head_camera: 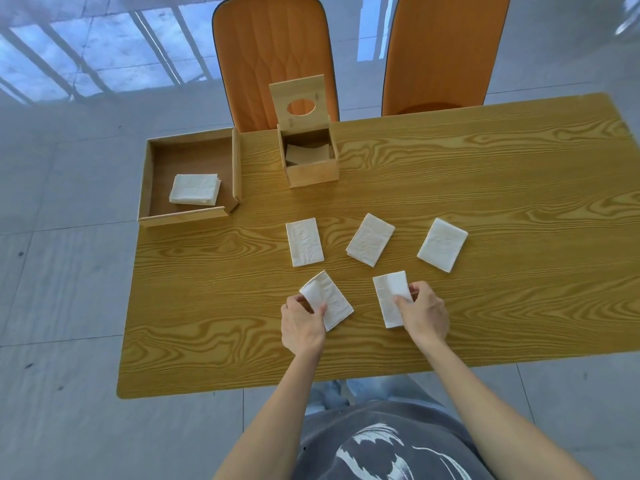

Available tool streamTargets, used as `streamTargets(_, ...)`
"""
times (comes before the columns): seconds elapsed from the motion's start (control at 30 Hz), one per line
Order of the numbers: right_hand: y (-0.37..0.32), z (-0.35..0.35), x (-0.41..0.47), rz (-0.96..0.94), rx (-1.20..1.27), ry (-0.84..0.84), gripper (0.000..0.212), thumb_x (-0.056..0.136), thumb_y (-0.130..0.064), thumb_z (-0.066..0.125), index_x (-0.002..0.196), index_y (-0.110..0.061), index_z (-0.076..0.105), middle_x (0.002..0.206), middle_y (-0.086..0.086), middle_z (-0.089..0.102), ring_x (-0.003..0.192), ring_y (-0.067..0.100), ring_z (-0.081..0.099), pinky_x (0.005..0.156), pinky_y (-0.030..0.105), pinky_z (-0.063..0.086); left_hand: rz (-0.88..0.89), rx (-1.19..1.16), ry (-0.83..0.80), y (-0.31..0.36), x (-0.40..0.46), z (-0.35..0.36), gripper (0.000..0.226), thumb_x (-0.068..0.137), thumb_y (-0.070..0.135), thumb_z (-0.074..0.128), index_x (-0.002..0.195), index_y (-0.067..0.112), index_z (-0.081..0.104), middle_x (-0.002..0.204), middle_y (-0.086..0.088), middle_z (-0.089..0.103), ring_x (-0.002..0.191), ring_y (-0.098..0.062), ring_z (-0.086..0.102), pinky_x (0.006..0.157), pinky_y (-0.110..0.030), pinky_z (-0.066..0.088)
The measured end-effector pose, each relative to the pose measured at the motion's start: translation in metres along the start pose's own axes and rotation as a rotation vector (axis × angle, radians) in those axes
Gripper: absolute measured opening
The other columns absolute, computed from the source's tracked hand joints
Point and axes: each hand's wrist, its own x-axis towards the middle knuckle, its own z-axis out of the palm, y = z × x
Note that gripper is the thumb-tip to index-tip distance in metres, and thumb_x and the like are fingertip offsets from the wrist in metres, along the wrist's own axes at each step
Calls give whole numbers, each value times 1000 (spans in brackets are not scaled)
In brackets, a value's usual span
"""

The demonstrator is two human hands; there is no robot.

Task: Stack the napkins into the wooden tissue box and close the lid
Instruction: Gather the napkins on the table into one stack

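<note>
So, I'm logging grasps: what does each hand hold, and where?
Left hand pinches the near-left napkin at its left edge. Right hand pinches the near-right napkin at its right edge. Both napkins still lie on the table.

No words, labels, brand names or numbers can be read anywhere. The grey T-shirt (381, 441) bears only a white graphic print, without any legible letters.
</note>
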Motion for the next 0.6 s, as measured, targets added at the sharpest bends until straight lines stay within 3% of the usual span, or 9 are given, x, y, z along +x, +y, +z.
streamTargets(0.17, -1, 1, 0, -121, 220, -47, 27, 93, -25, 67, 115, -9, 67, 101, 2, 73, 90, 15, 65, 71, 21, 46, 29, -61, -7, -4, 4, -1, 29, 86, 36, 73, 111, 23, 66, 112, 2, 67, 97, -17, 62, 77, -34, 51)
streamTargets(0.27, -11, 2, -2, -146, 372, -152, 27, 90, -28, 71, 113, -13, 69, 91, -14, 69, 82, -1, 65, 66, 7, 45, 35, -123, -15, -7, 6, -3, 16, 88, 32, 72, 102, 24, 71, 103, 5, 74, 94, -16, 67, 76, -33, 54)
streamTargets(0.33, -20, 8, -4, -155, 462, -251, 24, 88, -27, 73, 109, -17, 69, 91, -14, 71, 86, -2, 68, 70, 11, 52, 28, -147, -20, -7, 6, -5, 14, 88, 31, 72, 100, 24, 73, 99, 6, 75, 91, -15, 68, 75, -32, 54)
streamTargets(0.47, -37, 28, -8, -59, 580, -344, 14, 86, -25, 76, 96, -26, 67, 95, -4, 75, 90, 10, 72, 84, 33, 59, 26, -171, -17, -9, 6, -5, 13, 87, 28, 73, 98, 23, 73, 94, 6, 75, 87, -15, 70, 78, -35, 58)
streamTargets(0.6, -39, 47, -14, 97, 649, -378, 21, 85, -23, 77, 102, -14, 69, 96, 3, 77, 90, 18, 74, 86, 44, 60, 16, -229, -37, -12, 7, -3, 12, 84, 24, 76, 95, 22, 71, 87, 4, 75, 79, -16, 73, 80, -39, 60)
